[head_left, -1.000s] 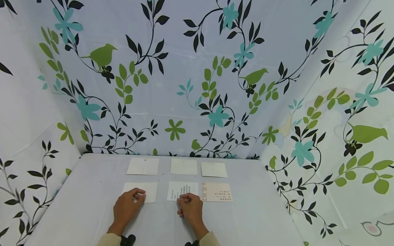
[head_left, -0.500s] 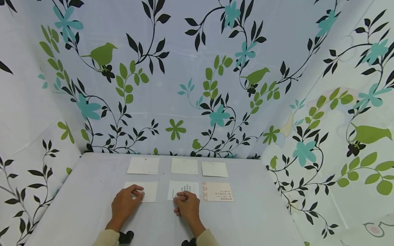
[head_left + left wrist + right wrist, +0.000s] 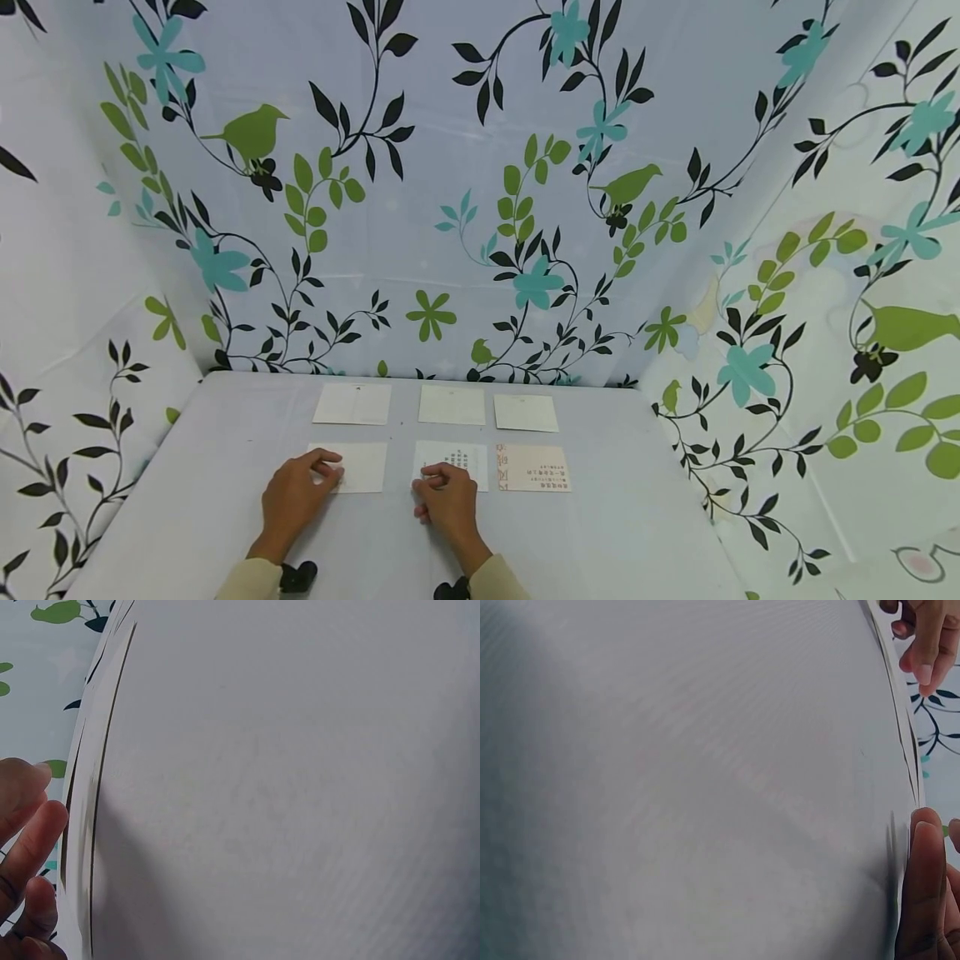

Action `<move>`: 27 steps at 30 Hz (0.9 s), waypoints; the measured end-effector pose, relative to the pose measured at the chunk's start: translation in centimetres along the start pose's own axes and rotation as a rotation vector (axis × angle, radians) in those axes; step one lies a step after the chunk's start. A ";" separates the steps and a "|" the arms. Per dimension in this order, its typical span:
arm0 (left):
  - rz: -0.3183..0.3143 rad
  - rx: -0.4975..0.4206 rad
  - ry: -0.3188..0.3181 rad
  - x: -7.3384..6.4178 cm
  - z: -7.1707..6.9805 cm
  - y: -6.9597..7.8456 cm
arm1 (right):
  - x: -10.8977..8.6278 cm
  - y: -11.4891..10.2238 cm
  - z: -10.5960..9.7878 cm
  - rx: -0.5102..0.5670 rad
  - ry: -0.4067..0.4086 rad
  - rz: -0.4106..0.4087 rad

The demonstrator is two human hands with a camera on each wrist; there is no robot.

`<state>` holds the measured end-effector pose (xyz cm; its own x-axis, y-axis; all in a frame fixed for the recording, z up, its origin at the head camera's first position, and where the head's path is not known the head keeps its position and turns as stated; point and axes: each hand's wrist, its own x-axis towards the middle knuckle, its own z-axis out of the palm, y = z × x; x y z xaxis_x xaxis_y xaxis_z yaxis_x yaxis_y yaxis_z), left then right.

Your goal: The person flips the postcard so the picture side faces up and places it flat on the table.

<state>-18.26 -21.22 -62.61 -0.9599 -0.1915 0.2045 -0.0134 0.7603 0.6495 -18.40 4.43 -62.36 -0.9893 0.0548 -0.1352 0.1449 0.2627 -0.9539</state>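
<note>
In the head view, my left hand (image 3: 294,498) hovers at or rests on the left edge of a blank cream card (image 3: 365,468), its fingers loosely bent. My right hand (image 3: 452,502) lies over the lower left part of a white card with dark print (image 3: 474,467), hiding that corner. Its fingers are also loosely bent, and no held thing shows. From the left wrist, the fingers (image 3: 37,840) appear apart, beside the thin edge of a card (image 3: 105,735). In the right wrist view, the fingers (image 3: 922,870) are near the table surface; whether they touch a card I cannot tell.
A peach card with reddish print (image 3: 534,468) lies right of the white one. Behind them is a row of three blank cards, left (image 3: 352,404), middle (image 3: 452,405) and right (image 3: 526,413). All lie on a white-covered table (image 3: 615,517) before a leaf-patterned curtain (image 3: 420,208).
Both hands have drifted slightly to the left, uncovering a little more of the blank card and the white printed card. The cards stay in their places.
</note>
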 end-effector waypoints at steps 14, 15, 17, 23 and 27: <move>-0.024 0.025 -0.008 0.1 -1.0 -1.1 | 0.4 0.0 1.8 0.036 -0.020 -0.004; -0.022 0.027 -0.005 0.1 -1.1 -1.2 | 0.4 0.1 1.9 0.037 -0.020 -0.012; -0.021 0.025 0.001 0.2 -1.2 -1.3 | 0.4 0.1 2.2 0.043 -0.020 -0.009; -0.014 0.043 0.039 0.3 -1.7 -1.8 | 0.4 -0.2 3.1 0.034 -0.032 -0.006; -0.037 0.058 0.045 0.2 -2.0 -1.9 | 0.0 -0.6 3.3 -0.022 -0.048 -0.039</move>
<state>-17.89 -23.95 -62.35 -0.9451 -0.2464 0.2148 -0.0658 0.7869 0.6135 -18.55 1.04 -62.65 -0.9938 -0.0018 -0.1113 0.1062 0.2850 -0.9526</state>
